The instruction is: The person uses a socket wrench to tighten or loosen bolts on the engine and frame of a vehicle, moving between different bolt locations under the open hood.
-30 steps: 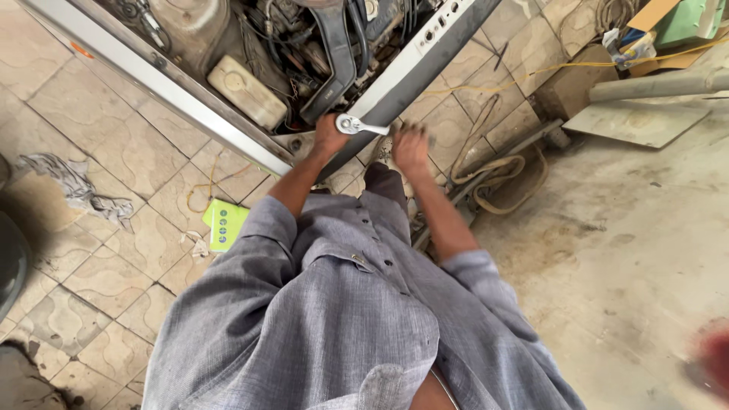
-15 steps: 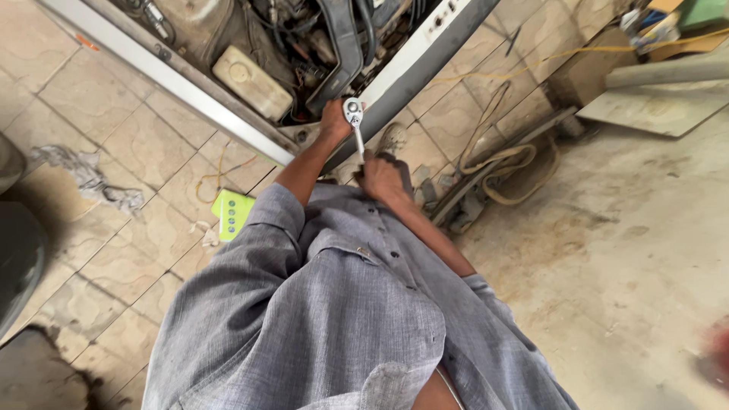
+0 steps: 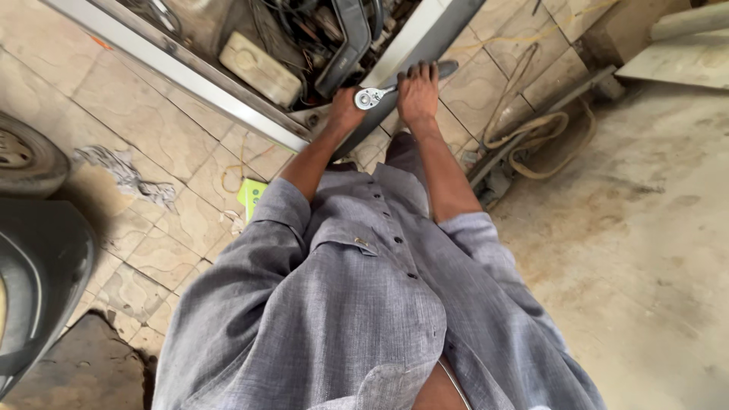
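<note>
- The right hand (image 3: 418,93) is clenched over the handle of a ratchet wrench (image 3: 383,93), its fingers (image 3: 422,71) curled across the shaft so that only the dark grip end pokes out beyond them.
- The wrench lies nearly level, its shiny round head at the left end, just above the grey metal edge of a vehicle's open engine bay (image 3: 304,45).
- The left hand (image 3: 345,110) sits right at the wrench head, touching or nearly touching it from below; its fingers are turned away from the camera, so whether they grasp anything cannot be told, though they seem pressed against the bay's edge.
- Both forearms reach forward out of rolled grey shirt sleeves (image 3: 277,209).
- Inside the bay, a pale plastic reservoir (image 3: 262,68) lies left of the hands and a broad dark hose (image 3: 345,42) runs down towards them.
- On the tiled floor (image 3: 144,137), a grey rag (image 3: 125,175) lies well to the left, and a small green card (image 3: 250,193) lies just beside the left elbow.
- A coiled tan hose (image 3: 543,144) lies on the floor to the right of the right arm.
- A tyre (image 3: 26,156) shows at the left border.
</note>
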